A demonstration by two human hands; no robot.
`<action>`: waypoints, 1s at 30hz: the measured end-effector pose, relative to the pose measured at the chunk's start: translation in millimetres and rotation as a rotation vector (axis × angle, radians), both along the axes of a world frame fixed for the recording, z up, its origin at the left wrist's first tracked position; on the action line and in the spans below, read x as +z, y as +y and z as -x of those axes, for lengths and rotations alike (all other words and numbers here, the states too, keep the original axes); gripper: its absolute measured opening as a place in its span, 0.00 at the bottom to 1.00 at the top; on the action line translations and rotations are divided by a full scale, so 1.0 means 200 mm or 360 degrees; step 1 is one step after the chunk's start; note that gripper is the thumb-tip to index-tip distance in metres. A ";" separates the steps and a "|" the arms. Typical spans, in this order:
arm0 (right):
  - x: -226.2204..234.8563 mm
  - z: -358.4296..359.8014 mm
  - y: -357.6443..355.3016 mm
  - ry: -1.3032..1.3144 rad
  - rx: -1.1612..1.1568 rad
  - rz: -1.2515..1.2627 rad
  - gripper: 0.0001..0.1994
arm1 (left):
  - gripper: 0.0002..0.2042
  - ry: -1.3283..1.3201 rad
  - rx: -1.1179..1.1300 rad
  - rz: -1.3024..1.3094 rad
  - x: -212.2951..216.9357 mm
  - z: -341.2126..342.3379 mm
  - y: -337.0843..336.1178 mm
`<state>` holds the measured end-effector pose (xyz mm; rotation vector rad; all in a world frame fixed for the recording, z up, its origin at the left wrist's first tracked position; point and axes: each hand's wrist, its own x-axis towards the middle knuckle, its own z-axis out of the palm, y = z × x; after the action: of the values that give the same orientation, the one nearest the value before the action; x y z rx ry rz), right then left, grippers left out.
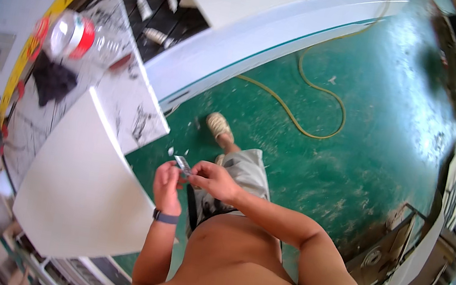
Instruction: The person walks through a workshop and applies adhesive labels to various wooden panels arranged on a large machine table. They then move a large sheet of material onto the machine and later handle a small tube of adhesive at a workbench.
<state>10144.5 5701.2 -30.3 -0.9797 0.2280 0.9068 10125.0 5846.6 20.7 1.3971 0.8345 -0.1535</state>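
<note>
In front of my waist, both hands come together at a small flat piece (pixel 182 163), silvery white with dark marks. It is too small to name. My right hand (pixel 214 181) pinches its near end between thumb and fingers. My left hand (pixel 167 185), with a dark band at the wrist, closes its fingertips against the left side of the same piece. Just beyond the fingers show small white scraps (pixel 171 150); I cannot tell whether they lie on the floor or are in the air.
A white panel (pixel 78 184) lies at my left, partly over a marble-patterned top (pixel 151 121) bearing a large clear bottle (pixel 66 36) and a dark cloth (pixel 53 79). White tubes (pixel 144 7) lie on dark slats. A yellow hose (pixel 282 103) curls across the green floor (pixel 368 159).
</note>
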 end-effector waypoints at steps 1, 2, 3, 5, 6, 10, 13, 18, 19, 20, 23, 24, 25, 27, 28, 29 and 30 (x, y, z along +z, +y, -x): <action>0.03 0.10 -0.02 0.0023 0.0004 0.0051 0.06 | 0.12 0.0036 -0.0004 0.0061 -0.04 0.10 -0.02; 0.01 0.19 -0.06 0.0009 0.0038 0.0118 0.06 | 0.10 0.0041 -0.0016 0.0111 -0.10 0.19 -0.05; 0.00 0.28 -0.08 -0.0005 0.0075 0.0185 0.06 | 0.10 0.0048 -0.0012 0.0194 -0.13 0.30 -0.07; -0.01 0.41 -0.17 0.0041 0.0126 0.0262 0.07 | 0.10 0.0118 0.0046 0.0319 -0.16 0.45 -0.17; -0.04 0.47 -0.21 0.0069 0.0184 0.0303 0.07 | 0.11 0.0125 0.0076 0.0363 -0.21 0.54 -0.20; -0.19 0.65 -0.35 0.0103 0.0207 0.0403 0.08 | 0.07 0.0370 0.0050 0.0429 -0.28 0.72 -0.38; -0.41 0.70 -0.43 0.0039 0.0255 0.0635 0.08 | 0.08 0.0461 0.0285 0.0476 -0.51 0.80 -0.52; -0.99 0.73 -0.53 -0.0086 0.0249 0.0965 0.10 | 0.08 0.0582 0.0240 0.0628 -1.12 0.76 -0.65; -1.15 0.72 -0.56 -0.0129 0.0216 0.1052 0.10 | 0.11 0.0530 0.0241 0.0646 -1.32 0.73 -0.65; -1.30 0.69 -0.58 -0.0176 0.0186 0.1133 0.10 | 0.13 0.0474 0.0247 0.0659 -1.58 0.71 -0.65; -1.83 0.70 -0.75 -0.0024 -0.0130 0.1371 0.07 | 0.20 0.0225 -0.0017 -0.0032 -2.58 0.61 -0.52; -1.98 0.76 -0.79 0.0221 -0.0436 0.1229 0.07 | 0.20 0.0237 0.0145 -0.0063 -2.94 0.61 -0.40; -1.99 0.72 -0.80 0.0382 -0.0519 0.1187 0.06 | 0.16 0.0359 0.0089 -0.0396 -3.26 0.66 -0.19; -2.12 0.79 -0.93 0.0397 -0.0292 0.1338 0.05 | 0.07 0.0547 -0.0517 -0.1276 -3.77 0.68 0.27; -2.27 0.95 -1.08 0.0440 -0.0360 0.1432 0.04 | 0.05 0.0588 -0.0845 -0.1666 -3.92 0.52 0.30; -2.35 1.05 -1.15 0.0542 -0.0451 0.1471 0.03 | 0.05 0.0700 -0.1033 -0.1843 -4.05 0.39 0.38; -2.39 1.11 -1.20 0.0572 -0.0475 0.1472 0.03 | 0.06 0.0707 -0.1116 -0.1923 -4.16 0.28 0.48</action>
<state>9922.4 5461.6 -507.6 -1.5621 1.1408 0.6825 10069.1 5941.7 -811.3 2.8505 0.7647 -0.5750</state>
